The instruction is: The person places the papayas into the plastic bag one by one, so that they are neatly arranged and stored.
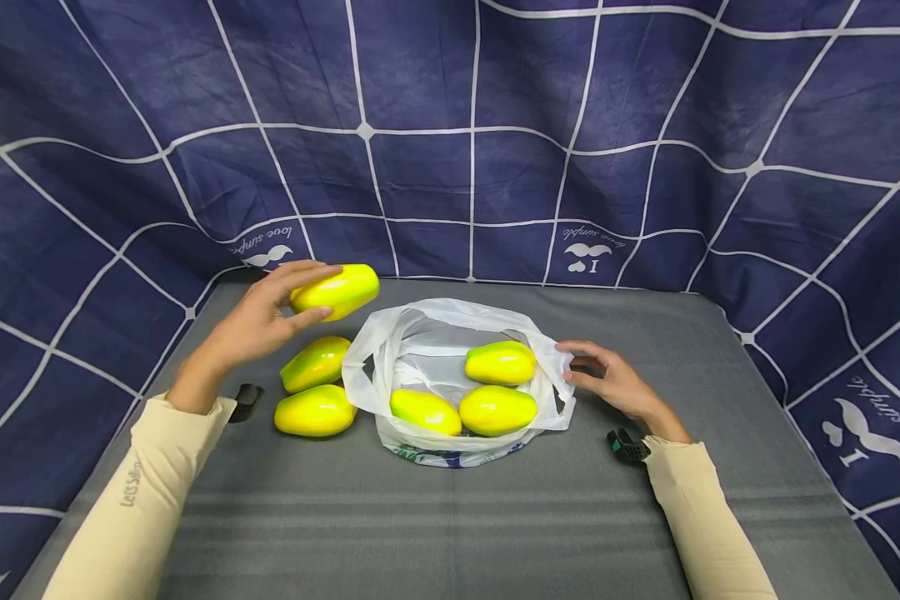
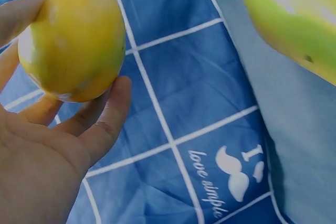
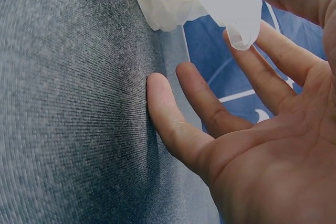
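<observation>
A yellow-green papaya [image 1: 345, 290] is held up off the table by my left hand [image 1: 258, 315], thumb on one side and fingers on the other. In the left wrist view, the held papaya [image 2: 79, 40] has its rounded end toward the camera. Below that hand lie two more papayas, one [image 1: 316, 364] behind the other [image 1: 315, 411]. My right hand [image 1: 613, 379] pinches the right edge of a white plastic bag [image 1: 371, 333], its other fingers spread. The bag's mouth gapes upward, with three papayas inside: one at the back [image 1: 500, 363], two in front [image 1: 424, 412] [image 1: 498, 410].
Grey cloth [image 1: 420, 533] covers the table. A dark blue curtain [image 1: 427, 175] with white grid lines hangs behind and along both sides. The two papayas outside lie close against the bag's left side. Black bands [image 1: 246, 403] are on both wrists.
</observation>
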Action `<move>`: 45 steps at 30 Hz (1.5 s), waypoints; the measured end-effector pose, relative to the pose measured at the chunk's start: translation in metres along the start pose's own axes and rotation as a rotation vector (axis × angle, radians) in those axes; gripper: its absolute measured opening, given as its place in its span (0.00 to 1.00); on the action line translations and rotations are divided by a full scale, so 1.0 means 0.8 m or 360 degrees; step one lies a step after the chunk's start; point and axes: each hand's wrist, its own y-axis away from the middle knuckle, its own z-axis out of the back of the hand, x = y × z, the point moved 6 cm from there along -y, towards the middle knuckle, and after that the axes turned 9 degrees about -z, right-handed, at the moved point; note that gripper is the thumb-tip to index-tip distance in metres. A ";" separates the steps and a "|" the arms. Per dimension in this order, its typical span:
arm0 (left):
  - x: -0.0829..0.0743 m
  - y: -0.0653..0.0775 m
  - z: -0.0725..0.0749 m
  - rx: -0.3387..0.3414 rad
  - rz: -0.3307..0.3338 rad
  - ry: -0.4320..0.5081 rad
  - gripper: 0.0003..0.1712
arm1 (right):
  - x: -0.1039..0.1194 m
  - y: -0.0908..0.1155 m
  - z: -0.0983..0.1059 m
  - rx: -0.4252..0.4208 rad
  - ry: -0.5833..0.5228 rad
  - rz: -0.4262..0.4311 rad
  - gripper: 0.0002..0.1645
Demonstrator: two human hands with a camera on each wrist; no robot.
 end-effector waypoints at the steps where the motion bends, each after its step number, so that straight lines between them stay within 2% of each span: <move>1: -0.003 -0.001 -0.001 0.0005 -0.0011 -0.0001 0.33 | 0.000 0.000 0.000 0.0001 0.0004 0.0001 0.31; 16: -0.037 -0.016 -0.023 0.0102 -0.0158 -0.0032 0.31 | -0.002 -0.002 -0.001 -0.0004 -0.0004 0.0004 0.31; 26: -0.050 -0.038 -0.055 0.0357 -0.0178 0.0035 0.32 | -0.001 -0.002 -0.001 0.0000 -0.0029 0.0009 0.31; 32: -0.059 -0.056 -0.071 0.0458 -0.0312 0.0037 0.31 | -0.003 -0.003 0.000 0.0002 -0.0025 -0.0004 0.31; 36: -0.060 -0.061 -0.085 0.0526 -0.0346 0.0057 0.30 | -0.002 -0.003 0.002 0.0003 -0.0024 0.0012 0.31; 42: -0.051 -0.058 -0.117 0.0640 -0.0281 0.0052 0.32 | -0.001 -0.003 0.002 0.0005 -0.0014 0.0016 0.30; 45: -0.049 -0.054 -0.135 0.0711 -0.0287 0.0048 0.32 | -0.002 -0.003 0.000 0.0013 -0.0026 0.0018 0.31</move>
